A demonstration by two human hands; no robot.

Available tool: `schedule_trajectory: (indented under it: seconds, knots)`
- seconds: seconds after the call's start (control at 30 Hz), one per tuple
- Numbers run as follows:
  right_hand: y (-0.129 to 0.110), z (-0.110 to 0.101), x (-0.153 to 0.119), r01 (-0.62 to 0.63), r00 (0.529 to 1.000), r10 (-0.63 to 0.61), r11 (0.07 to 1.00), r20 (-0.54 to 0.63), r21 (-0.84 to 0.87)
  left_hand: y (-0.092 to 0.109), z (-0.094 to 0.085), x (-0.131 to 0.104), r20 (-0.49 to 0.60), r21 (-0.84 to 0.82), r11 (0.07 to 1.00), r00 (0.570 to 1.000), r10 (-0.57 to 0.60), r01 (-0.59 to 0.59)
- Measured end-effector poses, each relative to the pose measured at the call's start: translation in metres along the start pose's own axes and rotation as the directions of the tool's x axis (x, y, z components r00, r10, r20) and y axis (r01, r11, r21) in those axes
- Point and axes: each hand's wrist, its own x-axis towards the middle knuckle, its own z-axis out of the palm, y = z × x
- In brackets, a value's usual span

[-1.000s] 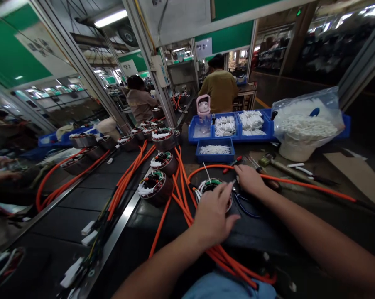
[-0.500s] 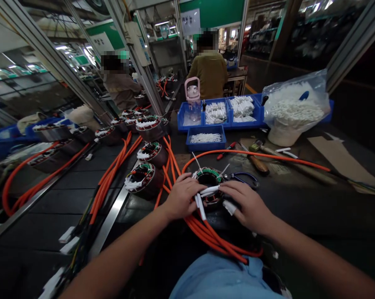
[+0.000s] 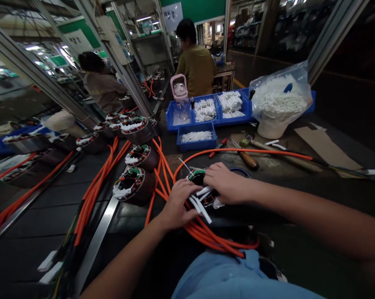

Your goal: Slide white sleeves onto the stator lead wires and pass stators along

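In front of me on the bench lies a motor stator (image 3: 196, 176), a ring with green and red insulation, partly covered by both hands. My left hand (image 3: 178, 202) is at its near left side, fingers closed around several white sleeves (image 3: 200, 207) that stick out toward me. My right hand (image 3: 224, 182) arches over the stator's right side with bent fingers. A white wrap (image 3: 218, 203) shows at its thumb; what its fingertips grip is hidden. A thin white tie (image 3: 185, 165) stands up from the ring's far left. Orange cables (image 3: 206, 236) loop below the hands.
Blue bins (image 3: 206, 109) of white sleeves and a small blue tray (image 3: 196, 137) stand behind. A bagged tub (image 3: 271, 122), a screwdriver (image 3: 248, 160) and a hammer (image 3: 283, 155) lie right. More stators (image 3: 136, 185) line the left. Two people work beyond.
My right hand has moved left from the white sleeve's end and now covers the stator's right side. My left hand stays by the sleeves, which have spread. The view has shifted slightly.
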Motion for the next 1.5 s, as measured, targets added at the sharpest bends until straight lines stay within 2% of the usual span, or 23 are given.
schedule_trajectory:
  seconds: [0.13, 0.23, 0.37, 0.47, 0.53, 0.63, 0.7, 0.77, 0.9, 0.97, 1.1, 1.2, 1.33, 1.5]
  knots:
    - [0.007, -0.002, 0.01, 0.105, 0.991, -0.105, 0.994, 0.077, 0.003, 0.007, 0.003, 0.0, -0.049, -0.006, 0.999, 0.998, -0.043, 0.043]
    - [0.011, 0.002, 0.013, 0.185, 0.979, -0.187, 0.982, 0.082, 0.036, 0.015, 0.011, 0.003, -0.148, 0.006, 0.997, 0.986, -0.077, 0.079]
    - [0.016, 0.008, 0.015, 0.242, 0.967, -0.247, 0.967, 0.065, 0.075, 0.026, 0.029, 0.01, -0.313, 0.066, 0.976, 0.933, -0.176, 0.207]
    - [0.018, 0.011, 0.014, 0.253, 0.964, -0.26, 0.961, 0.05, 0.111, 0.033, 0.036, 0.012, -0.373, 0.074, 0.957, 0.898, -0.235, 0.281]
    - [0.018, 0.013, 0.011, 0.255, 0.965, -0.26, 0.96, 0.023, 0.113, 0.036, 0.033, 0.012, -0.335, 0.052, 0.952, 0.903, -0.268, 0.301]
    - [0.014, 0.018, 0.002, 0.192, 0.98, -0.184, 0.975, -0.078, 0.11, 0.04, 0.019, 0.012, -0.188, 0.005, 0.943, 0.926, -0.327, 0.334]
    - [0.009, 0.024, -0.005, 0.124, 0.982, -0.099, 0.981, -0.163, 0.152, 0.043, 0.011, 0.014, -0.095, -0.015, 0.93, 0.925, -0.367, 0.368]
    - [0.005, 0.033, -0.009, 0.095, 0.971, -0.043, 0.972, -0.235, 0.217, 0.045, 0.007, 0.018, -0.051, -0.023, 0.912, 0.91, -0.411, 0.41]
    - [0.001, 0.049, -0.009, 0.118, 0.942, -0.016, 0.951, -0.336, 0.287, 0.047, 0.012, 0.024, -0.082, -0.035, 0.864, 0.86, -0.504, 0.503]
    - [0.0, 0.053, -0.008, 0.125, 0.932, -0.01, 0.948, -0.363, 0.294, 0.047, 0.013, 0.023, -0.076, -0.036, 0.854, 0.851, -0.52, 0.518]
    - [0.002, 0.049, -0.013, 0.144, 0.926, -0.021, 0.943, -0.377, 0.301, 0.043, 0.008, 0.018, -0.014, -0.034, 0.893, 0.894, -0.448, 0.448]
    - [0.002, 0.043, -0.021, 0.182, 0.929, -0.063, 0.935, -0.363, 0.303, 0.04, 0.005, 0.016, -0.03, -0.017, 0.918, 0.918, -0.396, 0.396]
    - [0.002, 0.04, -0.025, 0.165, 0.93, -0.066, 0.953, -0.361, 0.252, 0.036, 0.008, 0.018, -0.078, 0.048, 0.927, 0.926, -0.369, 0.373]
    - [0.007, 0.038, -0.019, 0.176, 0.945, -0.096, 0.955, -0.311, 0.239, 0.027, 0.009, 0.018, -0.082, 0.048, 0.929, 0.928, -0.363, 0.368]
